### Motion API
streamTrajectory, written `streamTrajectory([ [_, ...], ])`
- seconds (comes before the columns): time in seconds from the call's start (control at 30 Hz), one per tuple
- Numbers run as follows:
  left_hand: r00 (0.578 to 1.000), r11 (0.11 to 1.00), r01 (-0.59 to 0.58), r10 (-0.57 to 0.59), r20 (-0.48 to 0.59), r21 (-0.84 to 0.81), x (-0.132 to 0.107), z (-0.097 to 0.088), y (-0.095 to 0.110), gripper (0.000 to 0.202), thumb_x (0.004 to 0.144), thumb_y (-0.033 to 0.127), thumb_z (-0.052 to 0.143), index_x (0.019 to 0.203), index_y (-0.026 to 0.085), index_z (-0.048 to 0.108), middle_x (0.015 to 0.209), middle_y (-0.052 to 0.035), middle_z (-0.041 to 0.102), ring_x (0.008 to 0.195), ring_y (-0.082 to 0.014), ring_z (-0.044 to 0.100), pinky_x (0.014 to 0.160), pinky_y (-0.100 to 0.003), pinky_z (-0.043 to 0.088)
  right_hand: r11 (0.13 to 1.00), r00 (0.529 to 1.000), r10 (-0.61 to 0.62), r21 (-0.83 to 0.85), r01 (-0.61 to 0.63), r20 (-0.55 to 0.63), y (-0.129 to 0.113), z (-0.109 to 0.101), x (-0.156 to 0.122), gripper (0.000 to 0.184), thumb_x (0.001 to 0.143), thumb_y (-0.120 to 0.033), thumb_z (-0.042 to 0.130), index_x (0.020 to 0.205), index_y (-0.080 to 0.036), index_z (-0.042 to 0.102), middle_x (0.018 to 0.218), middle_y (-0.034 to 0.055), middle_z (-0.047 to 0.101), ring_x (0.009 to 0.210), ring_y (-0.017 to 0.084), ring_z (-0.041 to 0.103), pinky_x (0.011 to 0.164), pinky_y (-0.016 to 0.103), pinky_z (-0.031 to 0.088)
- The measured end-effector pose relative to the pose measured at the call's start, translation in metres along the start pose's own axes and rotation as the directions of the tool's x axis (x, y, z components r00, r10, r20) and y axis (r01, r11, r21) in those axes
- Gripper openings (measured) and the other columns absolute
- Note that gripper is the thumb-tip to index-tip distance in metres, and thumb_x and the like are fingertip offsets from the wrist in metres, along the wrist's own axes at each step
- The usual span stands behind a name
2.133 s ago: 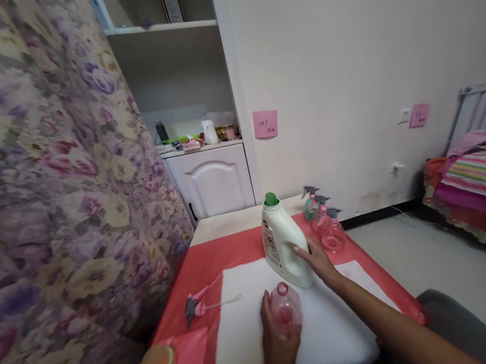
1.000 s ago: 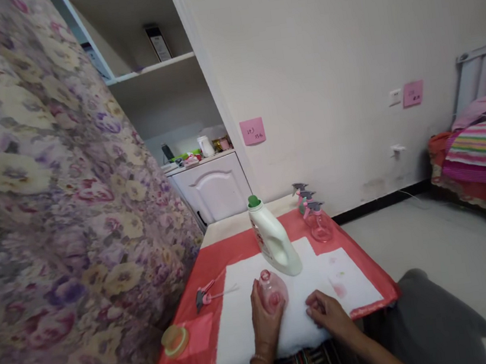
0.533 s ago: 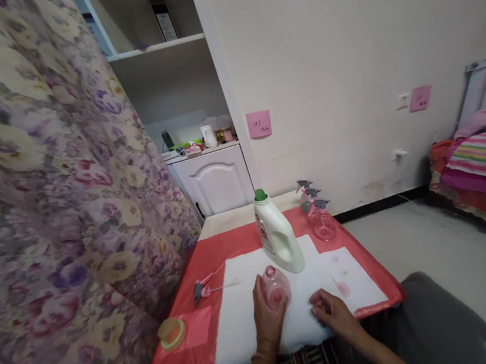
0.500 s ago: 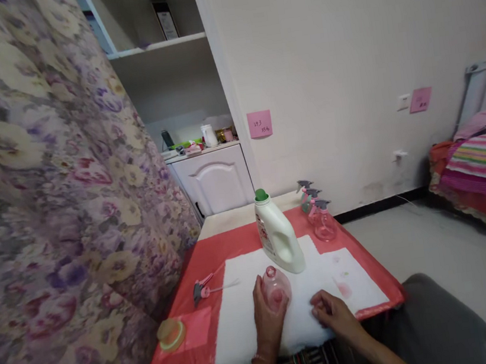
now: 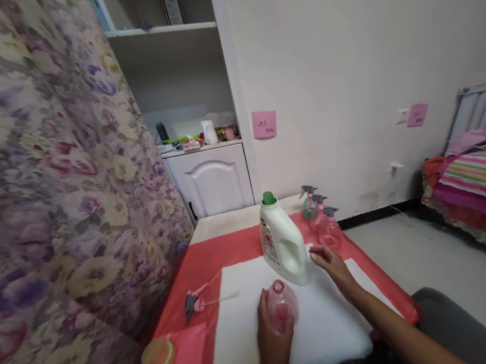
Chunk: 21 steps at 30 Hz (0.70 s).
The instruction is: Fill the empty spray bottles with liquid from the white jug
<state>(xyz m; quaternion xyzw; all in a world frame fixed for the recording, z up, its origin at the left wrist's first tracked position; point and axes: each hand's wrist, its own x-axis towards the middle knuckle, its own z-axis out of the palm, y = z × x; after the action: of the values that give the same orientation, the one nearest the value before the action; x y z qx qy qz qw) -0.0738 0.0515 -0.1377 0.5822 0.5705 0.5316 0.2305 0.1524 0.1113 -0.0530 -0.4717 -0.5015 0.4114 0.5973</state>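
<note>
My left hand (image 5: 274, 336) is wrapped round the lower body of a clear pink spray bottle (image 5: 282, 305), its neck uncovered and facing up. My right hand (image 5: 329, 263) is beside the handle side of a large pale green jug (image 5: 284, 242), fingers partly extended and apart, with nothing seen in them. The jug stands upright at the back of a white cloth (image 5: 234, 290), and something green shows at its mouth. To the left lies a grey and pink spray head (image 5: 194, 303) with its thin tube stretching onto the cloth.
Several assembled spray bottles (image 5: 329, 233) stand at the table's back right. A round roll of tape (image 5: 159, 359) sits at the front left on the red table cover (image 5: 176, 286). A floral curtain (image 5: 82, 185) hangs along the left, and a bed (image 5: 485, 186) is at the right.
My right hand has moved forward from the cloth's front right towards the jug. The left hand still holds the bottle. The camera view has shifted slightly.
</note>
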Motion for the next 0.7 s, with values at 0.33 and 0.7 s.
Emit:
streamTrajectory([
  [0.33,0.995,1.000,-0.023,0.025,-0.092,0.014,-0.002,0.000,0.000,0.057,0.088,0.038,0.052,0.139,0.015,0.042,0.142,-0.0169,0.052,0.134,-0.0294,0.048,0.110,-0.041,0.041,1.000,0.979,-0.005,0.016,0.002,0.202,-0.018,0.043,0.047,0.053,0.072,-0.067,0.065,0.061,-0.016,0.064,0.056,0.0006,0.062,0.053,0.015,0.053,0.055,0.027,0.041],
  [0.7,0.998,0.999,-0.034,0.032,-0.052,-0.035,-0.002,-0.002,-0.008,0.060,0.090,0.034,0.049,0.144,0.014,0.034,0.149,-0.0168,0.043,0.139,-0.0286,0.040,0.113,-0.040,0.038,1.000,1.000,-0.019,0.007,0.019,0.018,-0.060,0.031,0.024,0.058,0.075,-0.071,0.057,0.047,-0.022,0.048,0.043,-0.0014,0.049,0.045,0.014,0.042,0.048,0.028,0.033],
])
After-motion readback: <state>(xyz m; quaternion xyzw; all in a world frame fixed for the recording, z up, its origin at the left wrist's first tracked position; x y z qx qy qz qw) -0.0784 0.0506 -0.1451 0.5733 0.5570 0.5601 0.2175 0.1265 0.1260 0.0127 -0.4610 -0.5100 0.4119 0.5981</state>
